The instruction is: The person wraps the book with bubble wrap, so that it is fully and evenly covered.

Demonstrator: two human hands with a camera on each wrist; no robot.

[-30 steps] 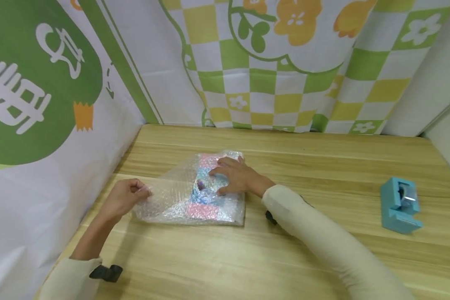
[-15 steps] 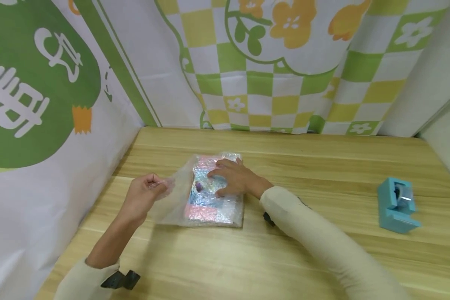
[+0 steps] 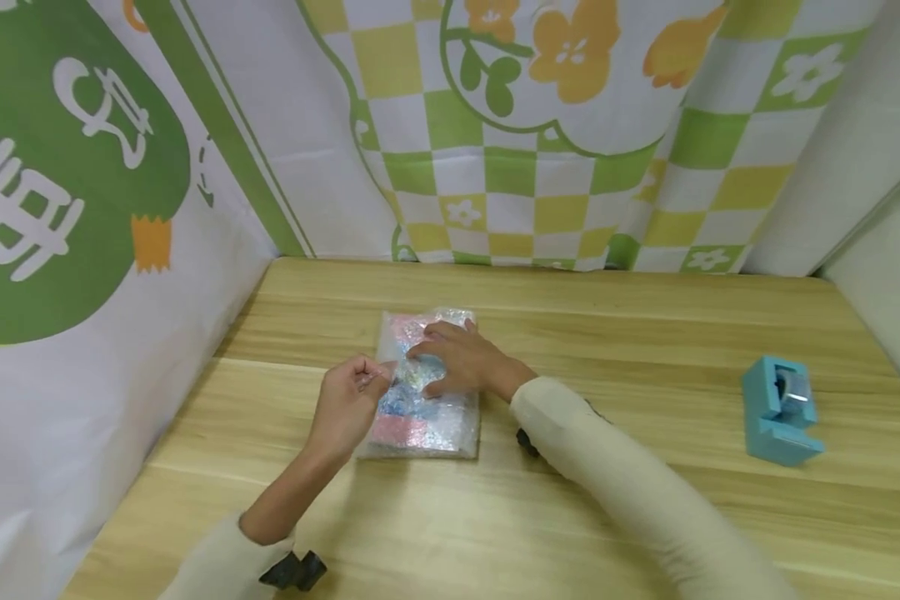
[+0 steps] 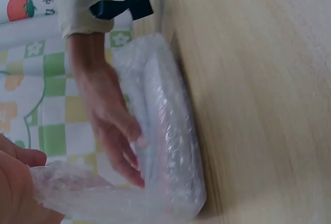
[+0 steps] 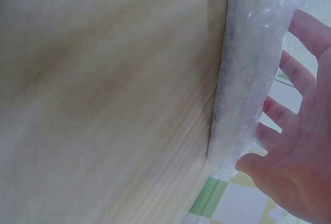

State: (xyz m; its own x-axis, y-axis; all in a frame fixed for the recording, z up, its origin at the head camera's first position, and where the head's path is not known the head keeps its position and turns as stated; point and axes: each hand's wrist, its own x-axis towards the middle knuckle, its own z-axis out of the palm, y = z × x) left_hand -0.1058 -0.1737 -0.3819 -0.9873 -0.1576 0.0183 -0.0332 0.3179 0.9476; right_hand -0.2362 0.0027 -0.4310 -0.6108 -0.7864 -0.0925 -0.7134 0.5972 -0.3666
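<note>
A flat rectangular item (image 3: 401, 430) with a pink and blue print lies on the table inside clear bubble wrap (image 3: 457, 429). Between thumb and fingers, my left hand (image 3: 348, 404) pinches the loose end of the wrap, raised over the item's left part. In the left wrist view that lifted flap (image 4: 77, 188) stretches from the hand to the package. My right hand (image 3: 461, 360) rests on top of the package with its fingers spread. The right wrist view has those fingertips touching the wrap near the package's edge (image 5: 243, 79).
A blue tape dispenser (image 3: 780, 412) with a roll of clear tape stands on the right of the wooden table (image 3: 570, 517). Patterned curtain cloth (image 3: 510, 183) hangs along the back edge, and a printed white sheet (image 3: 120, 333) covers the left side.
My left hand has moved right, drawing the bubble wrap's loose end from the left of the item over its left part. My right hand has stayed on the package.
</note>
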